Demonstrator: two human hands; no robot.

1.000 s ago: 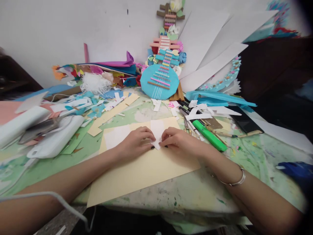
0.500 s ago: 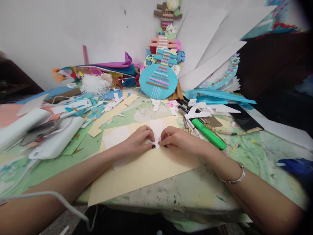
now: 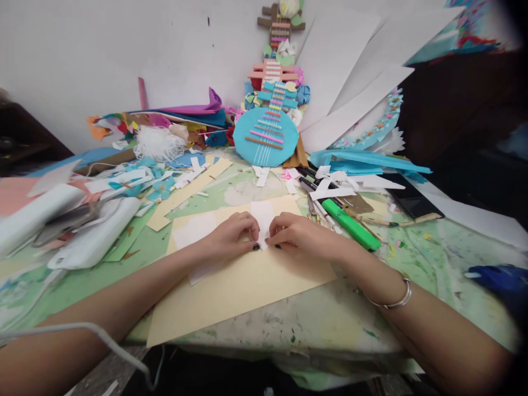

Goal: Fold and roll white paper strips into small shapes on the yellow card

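Observation:
A cream sheet of card (image 3: 231, 305) lies at the front of the table. On it a narrow piece of white paper (image 3: 263, 212) sits between my two hands. My left hand (image 3: 233, 236) pinches the paper's left edge near its lower end, thumb and fingers together. From the other side my right hand (image 3: 295, 236) pinches the right edge, with its fingertips close to the left ones. Another white paper piece (image 3: 193, 230) rests on the card, partly under my left wrist and forearm.
Behind the card leans a blue paper lute (image 3: 266, 137). A green marker-like stick (image 3: 350, 225), pens and white scraps lie to the right, near a black phone (image 3: 412, 198). At left are a white glue gun (image 3: 97, 234) with its cord and a tangle of white string (image 3: 159, 144).
Both hands stay at the white paper with almost the same pose. The whole view has shifted very slightly.

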